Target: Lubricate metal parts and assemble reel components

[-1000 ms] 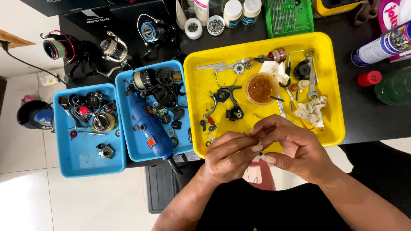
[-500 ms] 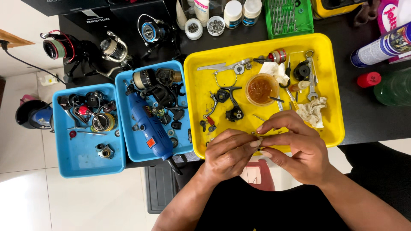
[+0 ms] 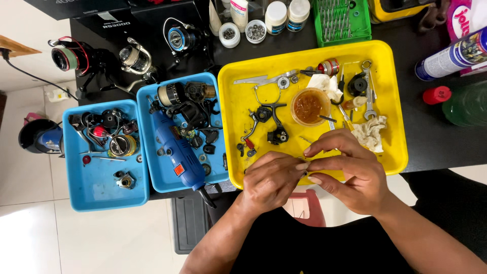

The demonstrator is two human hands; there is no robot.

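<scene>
My left hand (image 3: 271,180) and my right hand (image 3: 350,170) meet at the near edge of a yellow tray (image 3: 390,91). Their fingertips pinch one tiny dark part (image 3: 305,172) between them; it is too small to make out. Inside the tray lie black reel parts (image 3: 269,122), a small cup of orange-brown grease (image 3: 309,106), a crumpled cloth (image 3: 370,133) and small tools.
Two blue trays (image 3: 101,195) (image 3: 223,167) left of the yellow one hold reel parts and a blue rotary tool (image 3: 175,152). Fishing reels (image 3: 134,58), small jars (image 3: 276,15) and a green bit case (image 3: 341,20) stand behind. A spray can (image 3: 451,53) and a green bottle (image 3: 466,104) lie at right.
Both hands stay joined at the tray's near edge; my right fingers have shifted slightly around the tiny part. Nothing else has moved.
</scene>
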